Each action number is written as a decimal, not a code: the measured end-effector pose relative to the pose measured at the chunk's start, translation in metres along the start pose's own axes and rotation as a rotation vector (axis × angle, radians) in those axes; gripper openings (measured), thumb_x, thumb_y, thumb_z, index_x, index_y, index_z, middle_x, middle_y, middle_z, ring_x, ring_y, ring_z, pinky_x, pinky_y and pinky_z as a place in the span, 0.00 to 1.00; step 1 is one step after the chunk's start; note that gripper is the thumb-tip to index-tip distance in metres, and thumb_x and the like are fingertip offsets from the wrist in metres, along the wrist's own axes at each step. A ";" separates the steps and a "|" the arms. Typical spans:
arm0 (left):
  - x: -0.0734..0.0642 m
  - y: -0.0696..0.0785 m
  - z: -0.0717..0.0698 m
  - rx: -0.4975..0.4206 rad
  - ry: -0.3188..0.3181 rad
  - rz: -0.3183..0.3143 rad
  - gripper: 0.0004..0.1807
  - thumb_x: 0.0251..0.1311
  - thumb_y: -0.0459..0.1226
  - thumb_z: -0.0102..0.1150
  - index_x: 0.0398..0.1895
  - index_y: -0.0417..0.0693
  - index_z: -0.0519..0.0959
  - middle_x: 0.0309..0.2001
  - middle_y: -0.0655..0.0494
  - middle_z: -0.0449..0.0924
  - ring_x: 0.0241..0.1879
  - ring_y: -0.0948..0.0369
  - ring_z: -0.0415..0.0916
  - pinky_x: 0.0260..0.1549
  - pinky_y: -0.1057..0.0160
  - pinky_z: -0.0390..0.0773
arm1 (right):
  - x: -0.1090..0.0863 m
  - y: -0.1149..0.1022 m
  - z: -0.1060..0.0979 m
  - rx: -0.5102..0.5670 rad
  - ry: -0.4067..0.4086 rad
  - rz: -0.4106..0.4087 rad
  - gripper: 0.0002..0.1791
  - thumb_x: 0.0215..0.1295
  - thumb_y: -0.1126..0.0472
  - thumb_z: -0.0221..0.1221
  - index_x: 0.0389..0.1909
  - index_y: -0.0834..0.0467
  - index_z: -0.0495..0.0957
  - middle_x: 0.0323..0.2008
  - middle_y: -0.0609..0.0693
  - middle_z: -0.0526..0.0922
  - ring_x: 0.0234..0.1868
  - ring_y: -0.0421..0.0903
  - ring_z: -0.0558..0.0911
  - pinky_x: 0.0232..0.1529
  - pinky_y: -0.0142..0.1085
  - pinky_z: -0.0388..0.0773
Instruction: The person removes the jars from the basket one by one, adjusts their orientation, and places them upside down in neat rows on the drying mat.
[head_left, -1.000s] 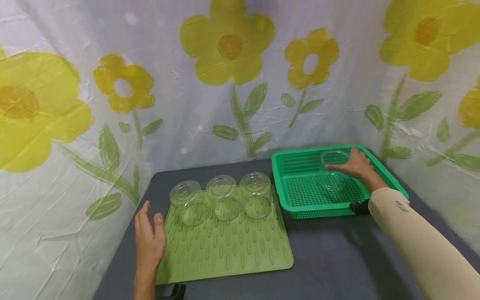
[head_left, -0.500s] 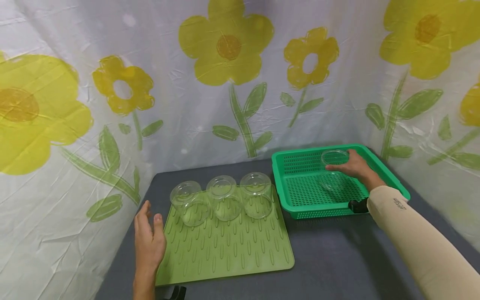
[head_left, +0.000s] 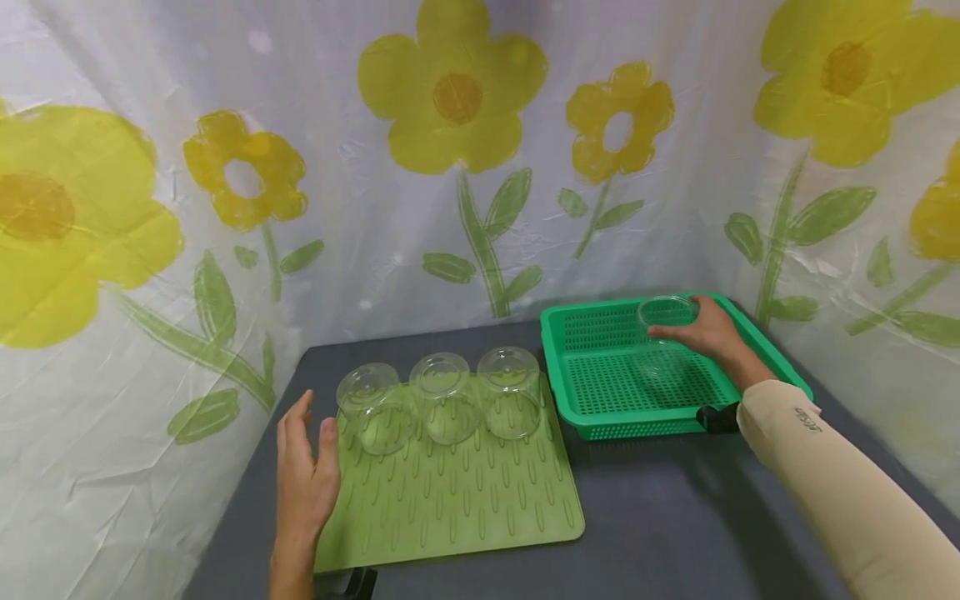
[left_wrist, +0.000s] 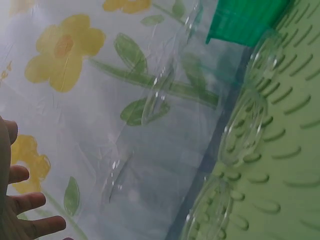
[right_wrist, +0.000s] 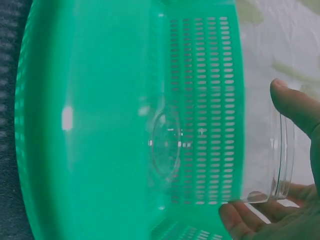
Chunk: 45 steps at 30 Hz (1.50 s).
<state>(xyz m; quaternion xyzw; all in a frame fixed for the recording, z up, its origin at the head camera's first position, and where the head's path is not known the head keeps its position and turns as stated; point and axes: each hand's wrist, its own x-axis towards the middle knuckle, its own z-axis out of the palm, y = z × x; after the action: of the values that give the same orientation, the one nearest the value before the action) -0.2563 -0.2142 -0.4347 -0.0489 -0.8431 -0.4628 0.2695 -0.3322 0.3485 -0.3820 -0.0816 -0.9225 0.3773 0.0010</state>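
My right hand (head_left: 711,333) grips a clear plastic jar (head_left: 660,354) inside the green basket (head_left: 637,428). In the right wrist view, thumb and fingers span the jar's rim end, with its round base (right_wrist: 166,145) over the basket floor. Left of the basket, a light green ribbed mat (head_left: 457,508) bears a row of three similar clear jars: the left one (head_left: 378,417), the middle one (head_left: 447,408) and the right one (head_left: 512,404), bases up. My left hand (head_left: 306,475) is beside the mat's left edge, fingers extended, holding nothing.
A dark grey table (head_left: 645,508) lies under mat and basket. White curtain (head_left: 360,217) with yellow flowers encloses the back and sides. A black wrist strap (head_left: 718,418) sits at my right wrist, near the basket's front rim.
My left hand has shifted slightly right and up, toward the mat. The right hand stays almost in place on the jar in the basket; the jars on the mat have not moved.
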 end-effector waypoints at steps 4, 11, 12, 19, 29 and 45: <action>0.005 0.011 0.005 -0.019 -0.029 0.033 0.29 0.79 0.42 0.45 0.79 0.47 0.58 0.76 0.43 0.57 0.72 0.44 0.58 0.61 0.33 0.63 | -0.005 -0.007 -0.004 -0.009 0.026 -0.025 0.65 0.65 0.36 0.64 0.81 0.67 0.33 0.77 0.77 0.45 0.74 0.77 0.55 0.66 0.69 0.64; 0.010 0.032 0.016 -0.045 -0.078 0.107 0.27 0.78 0.39 0.48 0.77 0.47 0.63 0.75 0.44 0.60 0.71 0.46 0.61 0.64 0.34 0.63 | -0.017 -0.026 -0.007 0.022 0.038 -0.107 0.65 0.62 0.36 0.66 0.82 0.62 0.35 0.77 0.75 0.48 0.74 0.75 0.57 0.64 0.69 0.66; 0.011 0.035 0.018 -0.050 -0.085 0.124 0.27 0.78 0.39 0.49 0.77 0.46 0.63 0.75 0.44 0.60 0.71 0.45 0.61 0.64 0.34 0.63 | -0.019 -0.030 -0.007 0.016 0.041 -0.124 0.64 0.62 0.36 0.67 0.82 0.62 0.36 0.77 0.74 0.49 0.74 0.75 0.58 0.64 0.69 0.66; 0.019 0.051 0.033 -0.075 -0.135 0.202 0.27 0.75 0.38 0.54 0.75 0.49 0.66 0.74 0.45 0.62 0.71 0.46 0.62 0.64 0.38 0.64 | -0.038 -0.061 -0.001 0.002 0.046 -0.230 0.60 0.62 0.40 0.68 0.82 0.60 0.42 0.76 0.71 0.56 0.73 0.72 0.62 0.62 0.67 0.70; 0.024 0.075 0.057 -0.112 -0.194 0.235 0.28 0.68 0.41 0.65 0.71 0.57 0.72 0.72 0.53 0.70 0.72 0.49 0.65 0.62 0.39 0.70 | -0.055 -0.115 0.011 0.038 -0.010 -0.327 0.58 0.58 0.40 0.72 0.82 0.52 0.48 0.76 0.63 0.61 0.73 0.65 0.66 0.58 0.61 0.76; 0.034 0.126 0.089 -0.114 -0.428 0.243 0.46 0.57 0.50 0.75 0.77 0.68 0.61 0.73 0.59 0.67 0.65 0.50 0.74 0.61 0.41 0.75 | -0.081 -0.169 0.036 0.065 -0.145 -0.511 0.56 0.52 0.48 0.78 0.79 0.49 0.57 0.72 0.54 0.68 0.66 0.56 0.73 0.56 0.50 0.78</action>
<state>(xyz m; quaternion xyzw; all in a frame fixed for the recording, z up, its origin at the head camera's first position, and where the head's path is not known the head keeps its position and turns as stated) -0.2801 -0.0767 -0.3607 -0.2617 -0.8414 -0.4530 0.1355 -0.2803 0.1926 -0.2853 0.1811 -0.8983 0.3990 0.0327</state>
